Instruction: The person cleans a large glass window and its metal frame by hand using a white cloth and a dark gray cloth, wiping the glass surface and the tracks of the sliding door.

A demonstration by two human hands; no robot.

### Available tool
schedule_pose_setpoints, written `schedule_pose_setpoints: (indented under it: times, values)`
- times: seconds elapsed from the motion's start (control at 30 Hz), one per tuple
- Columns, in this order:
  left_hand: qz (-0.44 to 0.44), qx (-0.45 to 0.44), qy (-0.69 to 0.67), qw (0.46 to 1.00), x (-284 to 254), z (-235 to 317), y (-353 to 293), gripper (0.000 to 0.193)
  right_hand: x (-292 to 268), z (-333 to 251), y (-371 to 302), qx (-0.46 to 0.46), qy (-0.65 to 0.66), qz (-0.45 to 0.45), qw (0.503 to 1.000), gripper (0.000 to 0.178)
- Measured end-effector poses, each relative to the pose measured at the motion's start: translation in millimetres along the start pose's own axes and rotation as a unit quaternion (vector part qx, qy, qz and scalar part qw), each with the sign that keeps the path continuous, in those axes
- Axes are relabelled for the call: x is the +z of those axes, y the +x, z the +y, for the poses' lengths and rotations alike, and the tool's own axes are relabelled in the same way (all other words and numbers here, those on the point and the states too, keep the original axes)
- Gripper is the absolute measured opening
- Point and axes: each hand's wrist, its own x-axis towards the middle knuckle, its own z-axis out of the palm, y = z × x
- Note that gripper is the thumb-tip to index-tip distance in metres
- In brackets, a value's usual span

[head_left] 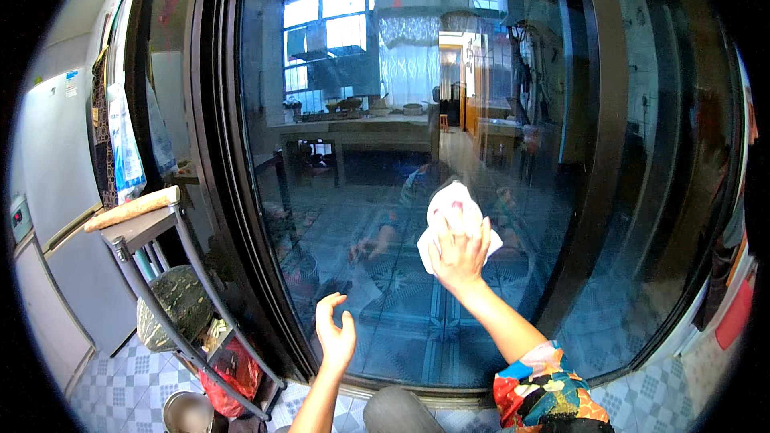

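Pressing a white cloth (454, 210) against the glass door (401, 112), the right hand (459, 252) grips it with closed fingers; the left hand (335, 333) hovers open. A metal pot (186, 412) sits on the floor, contents unclear.

I see the large dark-framed glass door pane (385, 96) open above and left of my hands; the grey metal folding rack (152, 261) crowds the lower left.
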Motion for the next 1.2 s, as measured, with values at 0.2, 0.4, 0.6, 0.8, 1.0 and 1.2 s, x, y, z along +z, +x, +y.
schedule_pose_setpoints:
  times: [0.2,0.4,0.6,0.8,1.0,1.2]
  values:
    - [0.017,0.028,0.061,0.998,23,10,7,0.041,7,-20,-6,-0.200,0.156,-0.104,0.962,0.053]
    - [0.004,0.134,0.127,0.983,49,48,90,0.059,27,2,94,-0.263,0.148,-0.055,0.952,0.038]
    - [0.033,0.178,0.234,0.955,71,64,170,0.065,11,20,179,-0.092,0.040,0.083,0.991,0.043]
    - [0.042,0.200,0.239,0.949,80,37,168,0.063,16,-5,54,-0.275,0.131,-0.092,0.948,0.038]
    - [0.034,0.211,0.253,0.943,75,30,169,0.062,-10,74,73,-0.240,0.125,-0.058,0.961,0.039]
    - [0.018,0.187,0.260,0.947,77,36,168,0.062,18,27,180,-0.077,0.060,0.088,0.991,0.047]
